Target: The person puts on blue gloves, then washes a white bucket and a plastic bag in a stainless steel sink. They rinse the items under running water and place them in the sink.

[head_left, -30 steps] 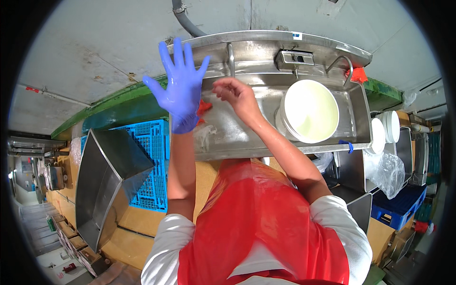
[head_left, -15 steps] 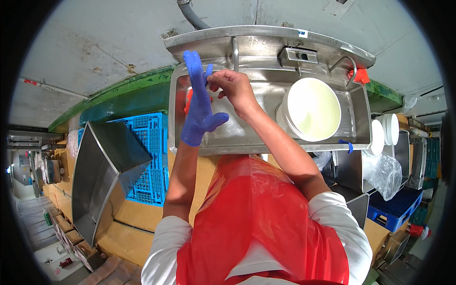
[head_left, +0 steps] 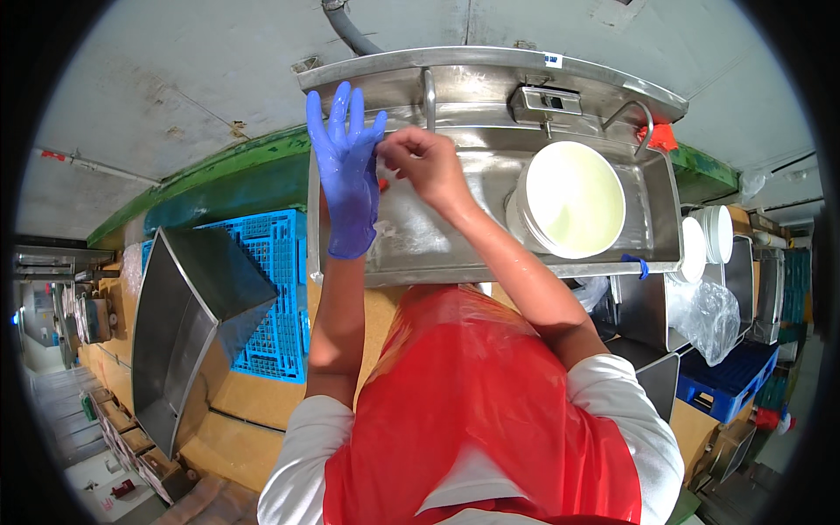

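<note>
Glove [head_left: 350,217] on left hand [head_left: 347,166], right hand [head_left: 425,164] beside

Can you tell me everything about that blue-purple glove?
The glove is blue-purple and looks like thin, stretchy rubber. It shines with wet-looking spots. It is worn on the left hand, with its fingers pointing up and partly spread and its cuff around the wrist. It is held up at the left end of the metal sink. The right hand has its fingertips right by the glove's edge; I can't tell if they're touching.
</note>
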A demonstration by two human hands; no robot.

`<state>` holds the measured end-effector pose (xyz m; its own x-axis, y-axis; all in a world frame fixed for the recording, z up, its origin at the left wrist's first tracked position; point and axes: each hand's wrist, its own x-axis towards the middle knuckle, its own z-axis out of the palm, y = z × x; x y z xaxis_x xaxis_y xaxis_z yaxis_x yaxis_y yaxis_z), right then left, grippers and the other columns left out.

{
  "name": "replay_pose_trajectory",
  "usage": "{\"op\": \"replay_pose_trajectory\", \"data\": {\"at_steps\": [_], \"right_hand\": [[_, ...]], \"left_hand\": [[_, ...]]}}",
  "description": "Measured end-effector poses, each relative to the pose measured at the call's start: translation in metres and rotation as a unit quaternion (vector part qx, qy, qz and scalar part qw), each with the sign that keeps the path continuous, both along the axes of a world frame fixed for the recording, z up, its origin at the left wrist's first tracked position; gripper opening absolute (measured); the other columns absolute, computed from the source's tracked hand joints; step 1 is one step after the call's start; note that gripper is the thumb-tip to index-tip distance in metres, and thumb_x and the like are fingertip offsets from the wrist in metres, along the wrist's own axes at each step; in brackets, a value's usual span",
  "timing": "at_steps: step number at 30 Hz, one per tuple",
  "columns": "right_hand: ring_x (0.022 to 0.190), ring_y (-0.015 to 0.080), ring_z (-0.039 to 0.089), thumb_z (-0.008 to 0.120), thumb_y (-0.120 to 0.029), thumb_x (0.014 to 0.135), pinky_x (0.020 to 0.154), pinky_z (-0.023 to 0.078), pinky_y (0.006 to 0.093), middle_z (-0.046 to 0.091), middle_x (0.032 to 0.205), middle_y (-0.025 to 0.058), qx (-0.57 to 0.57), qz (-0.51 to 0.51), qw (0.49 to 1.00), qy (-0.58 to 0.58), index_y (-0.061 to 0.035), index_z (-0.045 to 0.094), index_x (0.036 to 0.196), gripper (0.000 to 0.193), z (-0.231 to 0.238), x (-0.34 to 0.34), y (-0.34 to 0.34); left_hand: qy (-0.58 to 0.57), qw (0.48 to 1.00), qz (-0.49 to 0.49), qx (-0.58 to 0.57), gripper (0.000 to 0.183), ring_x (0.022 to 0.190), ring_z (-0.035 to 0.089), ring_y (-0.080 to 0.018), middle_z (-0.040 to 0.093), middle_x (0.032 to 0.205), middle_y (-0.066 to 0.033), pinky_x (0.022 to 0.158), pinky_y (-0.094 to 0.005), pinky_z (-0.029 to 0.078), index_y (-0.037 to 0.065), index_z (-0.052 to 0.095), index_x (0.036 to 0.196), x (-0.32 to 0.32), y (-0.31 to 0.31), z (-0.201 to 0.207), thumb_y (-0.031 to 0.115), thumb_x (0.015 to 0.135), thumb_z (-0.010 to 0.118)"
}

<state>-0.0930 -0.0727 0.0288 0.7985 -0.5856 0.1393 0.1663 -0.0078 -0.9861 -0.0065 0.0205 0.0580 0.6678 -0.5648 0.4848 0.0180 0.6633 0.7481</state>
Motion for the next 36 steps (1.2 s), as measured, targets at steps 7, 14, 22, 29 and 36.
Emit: {"op": "replay_pose_trajectory", "data": {"at_steps": [7,14,22,29,36], "right_hand": [[0.086,0.0098,0.069,0.067,-0.015,0.1,0.073,0.054,0.027,0.075,0.092,0.0019,0.065,0.047,0.997,-0.005,-0.0042,0.073,0.106,0.014,0.013,-0.02,-0.013],[0.081,0.008,0.068,0.07,-0.012,0.097,0.07,0.053,0.0257,0.075,0.087,0.0026,-0.082,0.007,0.996,0.033,-0.002,0.075,0.098,0.011,0.012,-0.026,-0.014],[0.074,0.0072,0.061,0.071,-0.011,0.093,0.068,0.052,0.0275,0.072,0.082,0.0042,-0.215,0.0,0.976,0.044,0.0005,0.072,0.096,0.012,0.022,-0.032,-0.013],[0.07,0.0149,0.065,0.073,-0.017,0.093,0.067,0.052,0.03,0.072,0.081,0.0085,-0.198,-0.023,0.98,0.028,-0.0017,0.074,0.097,0.016,0.007,-0.025,-0.023],[0.077,0.0069,0.065,0.072,-0.019,0.098,0.069,0.052,0.0255,0.073,0.086,0.0018,0.007,0.027,0.999,0.044,-0.004,0.074,0.097,0.015,0.02,-0.027,-0.016]], "left_hand": [[0.139,0.984,-0.1,-0.039,0.09,0.156,0.024,-0.0381,0.018,0.167,-0.0281,0.12,-0.0398,0.04,0.008,0.0,0.165,-0.001,0.006,-0.013,-0.011,0.093,0.051],[0.234,0.952,-0.186,-0.069,0.09,0.156,0.025,-0.0385,0.015,0.169,-0.0267,0.119,-0.039,0.041,0.009,0.002,0.166,-0.004,0.006,-0.026,-0.014,0.091,0.046],[0.157,0.978,-0.122,-0.057,0.093,0.156,0.024,-0.038,0.016,0.169,-0.0249,0.122,-0.0443,0.036,0.011,0.002,0.166,-0.012,0.001,-0.016,-0.012,0.09,0.051],[0.046,0.995,-0.067,-0.064,0.1,0.159,0.014,-0.0356,0.011,0.172,-0.0172,0.126,-0.0515,0.025,0.011,0.002,0.167,-0.017,-0.001,-0.01,-0.002,0.088,0.062],[-0.258,0.963,0.049,0.065,0.118,0.16,0.007,-0.0349,-0.004,0.174,-0.0151,0.126,-0.0536,0.019,0.009,-0.004,0.166,-0.023,0.0,-0.016,0.056,0.089,0.072]]}}
